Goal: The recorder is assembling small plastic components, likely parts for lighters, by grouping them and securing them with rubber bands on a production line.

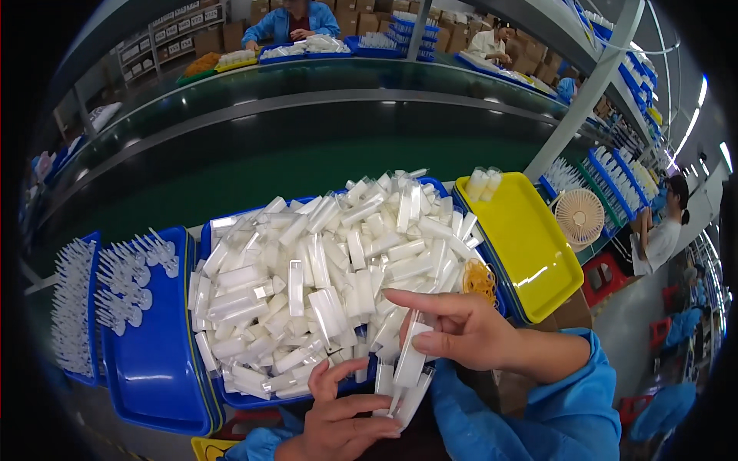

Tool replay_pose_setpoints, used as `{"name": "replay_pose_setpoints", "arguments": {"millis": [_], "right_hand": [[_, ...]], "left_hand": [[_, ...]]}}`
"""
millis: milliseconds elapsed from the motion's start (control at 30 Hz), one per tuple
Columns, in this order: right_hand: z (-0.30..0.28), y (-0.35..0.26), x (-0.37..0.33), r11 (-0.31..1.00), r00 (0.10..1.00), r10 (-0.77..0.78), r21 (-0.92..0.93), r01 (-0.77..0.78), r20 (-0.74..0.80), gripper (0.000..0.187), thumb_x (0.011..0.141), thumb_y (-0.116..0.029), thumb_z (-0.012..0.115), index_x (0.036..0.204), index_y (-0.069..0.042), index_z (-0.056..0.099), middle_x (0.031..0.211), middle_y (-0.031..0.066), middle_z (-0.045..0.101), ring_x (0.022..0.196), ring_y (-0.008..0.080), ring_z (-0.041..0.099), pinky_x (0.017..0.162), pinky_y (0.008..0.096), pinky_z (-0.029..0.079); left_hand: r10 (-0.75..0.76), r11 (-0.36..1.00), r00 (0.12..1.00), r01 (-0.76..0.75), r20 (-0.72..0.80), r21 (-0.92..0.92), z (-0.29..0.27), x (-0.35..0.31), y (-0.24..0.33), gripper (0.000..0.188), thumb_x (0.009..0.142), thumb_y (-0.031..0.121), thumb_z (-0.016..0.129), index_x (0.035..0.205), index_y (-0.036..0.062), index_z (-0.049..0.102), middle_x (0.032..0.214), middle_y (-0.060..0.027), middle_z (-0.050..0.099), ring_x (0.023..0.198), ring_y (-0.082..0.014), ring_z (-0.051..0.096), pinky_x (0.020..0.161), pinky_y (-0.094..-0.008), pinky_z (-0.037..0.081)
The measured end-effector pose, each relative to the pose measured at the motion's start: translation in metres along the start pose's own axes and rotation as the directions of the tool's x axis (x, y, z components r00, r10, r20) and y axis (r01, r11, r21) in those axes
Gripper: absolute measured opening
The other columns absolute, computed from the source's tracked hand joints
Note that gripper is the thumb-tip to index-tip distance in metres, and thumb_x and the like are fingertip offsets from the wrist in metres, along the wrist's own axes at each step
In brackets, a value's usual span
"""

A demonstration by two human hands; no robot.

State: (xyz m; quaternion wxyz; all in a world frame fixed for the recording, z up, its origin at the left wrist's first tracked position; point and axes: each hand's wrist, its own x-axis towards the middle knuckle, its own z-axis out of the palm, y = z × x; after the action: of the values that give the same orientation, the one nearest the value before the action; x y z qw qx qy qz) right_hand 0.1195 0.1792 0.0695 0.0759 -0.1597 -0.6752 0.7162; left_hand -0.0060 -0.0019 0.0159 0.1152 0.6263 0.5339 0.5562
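Right hand (480, 330) has the white block (411, 359) pinched, thumb pressed on its face, index finger stretched out toward ten o'clock! The block's long axis runs one to seven, upper end aiming at one. Left hand (338, 419), partly curled, closes on two wrapped blocks (417, 398) just beneath. All at five o'clock from the heap (330, 269) in the blue tray (240, 401).

Factory floor, looks like an assembly/packing line. Tells: long green conveyor-style surface (307, 142), co-worker in blue (267, 29) stationed across it, bulk white pieces in clear sleeves (317, 261), blue tray (150, 361) with rows of identical parts (127, 296), stacked cartons (460, 38), strip lights (703, 91) overhead.
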Motion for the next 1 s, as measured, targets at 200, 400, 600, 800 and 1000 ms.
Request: {"name": "replay_pose_setpoints", "arguments": {"millis": [200,400,600,800,1000], "right_hand": [[-0.003,0.003,0.001,0.858,0.967,-0.255,-0.456,0.235,0.017,0.047,0.084,-0.009,0.061,0.129,-0.01,0.046,0.079,-0.0013,0.057,0.068,0.0015,0.048,0.059,0.0192,0.043],[0.006,0.005,-0.003,0.995,0.996,0.074,-0.059,-0.077,-0.055,0.047,0.08,-0.009,0.065,0.124,-0.009,0.051,0.077,0.0028,0.059,0.068,0.0091,0.055,0.065,0.0217,0.044],[0.019,0.021,-0.009,0.938,0.98,-0.194,-0.286,0.196,0.036,0.043,0.079,-0.009,0.065,0.121,-0.009,0.054,0.077,0.0045,0.059,0.082,0.0148,0.055,0.075,0.0248,0.043],[0.023,0.012,-0.014,0.782,0.905,-0.395,-0.457,0.423,0.161,0.045,0.074,-0.013,0.067,0.118,-0.01,0.057,0.083,0.0029,0.06,0.089,0.0221,0.052,0.08,0.0311,0.038],[0.047,0.017,0.007,0.449,0.575,-0.763,-0.399,0.8,0.294,0.031,0.075,-0.015,0.062,0.105,-0.005,0.06,0.07,0.0075,0.055,0.063,0.024,0.053,0.05,0.0337,0.038]], "left_hand": [[-0.003,1.0,1.0,0.002,0.022,0.017,0.001,0.0,-0.006,0.011,0.064,0.023,0.071,0.07,0.0149,0.068,0.09,-0.0043,0.061,0.108,-0.0385,0.048,0.092,-0.0499,0.026],[0.094,0.992,0.995,-0.091,-0.033,0.084,0.001,0.002,-0.005,0.018,0.063,0.023,0.075,0.076,0.0149,0.067,0.105,-0.0097,0.051,0.104,-0.0374,0.049,0.09,-0.0489,0.03],[0.133,0.982,0.976,-0.107,-0.175,0.154,0.012,-0.022,-0.025,0.046,0.06,0.034,0.079,0.097,0.0215,0.055,0.118,-0.0197,0.038,0.112,-0.0464,0.037,0.092,-0.0565,0.025],[-0.282,0.929,0.896,0.166,-0.344,-0.33,0.021,-0.01,-0.008,0.061,0.059,0.014,0.083,0.109,0.0068,0.049,0.095,-0.0117,0.052,0.089,-0.0222,0.054,0.071,-0.0301,0.046],[-0.202,0.249,0.769,0.639,0.606,-0.728,0.013,0.003,-0.016,0.049,0.062,0.014,0.081,0.097,0.0064,0.047,0.099,-0.0145,0.044,0.085,-0.0241,0.054,0.07,-0.0342,0.046]]}}
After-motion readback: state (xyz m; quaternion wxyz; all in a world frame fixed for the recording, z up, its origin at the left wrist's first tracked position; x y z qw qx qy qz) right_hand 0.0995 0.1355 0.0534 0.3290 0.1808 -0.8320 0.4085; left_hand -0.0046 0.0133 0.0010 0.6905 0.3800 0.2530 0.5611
